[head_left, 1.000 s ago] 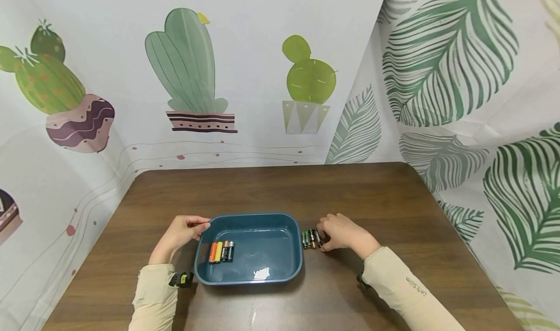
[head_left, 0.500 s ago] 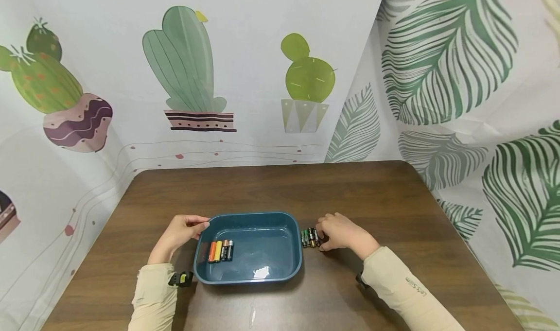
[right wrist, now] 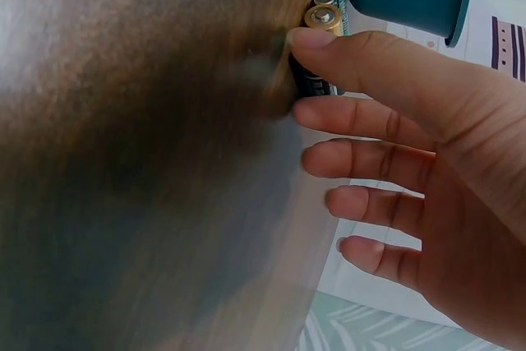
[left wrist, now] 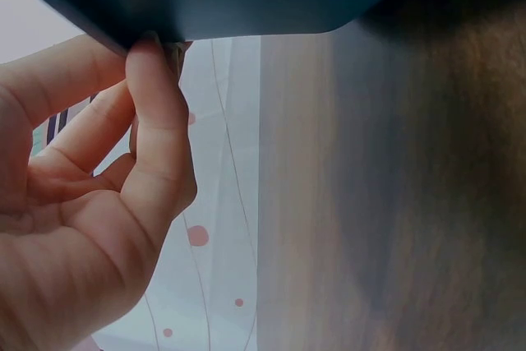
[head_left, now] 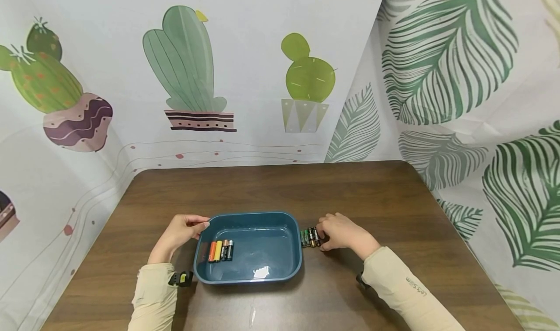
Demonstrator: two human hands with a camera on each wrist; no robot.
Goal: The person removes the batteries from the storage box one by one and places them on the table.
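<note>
A blue rectangular tray (head_left: pixel 262 251) stands on the table; at its back left corner my left hand (head_left: pixel 181 231) pinches the rim. The left wrist view shows that thumb and forefinger meeting on the tray's edge (left wrist: pixel 246 6). Side by side in the tray's left part lie an orange battery (head_left: pixel 212 252), a yellow battery (head_left: pixel 218 251) and dark batteries (head_left: pixel 227 250). Just right of the tray, a row of several green and black batteries (head_left: pixel 308 237) lies on the table. My right hand (head_left: pixel 343 234) holds the row's right end, thumb and forefinger on a dark battery (right wrist: pixel 314 84).
The brown wooden table (head_left: pixel 271 187) runs back to a white cloth (head_left: pixel 253 63) printed with cacti and leaves. The tray's right wall stands close beside the battery row. A black strap with a small device (head_left: pixel 181 279) sits at the left wrist.
</note>
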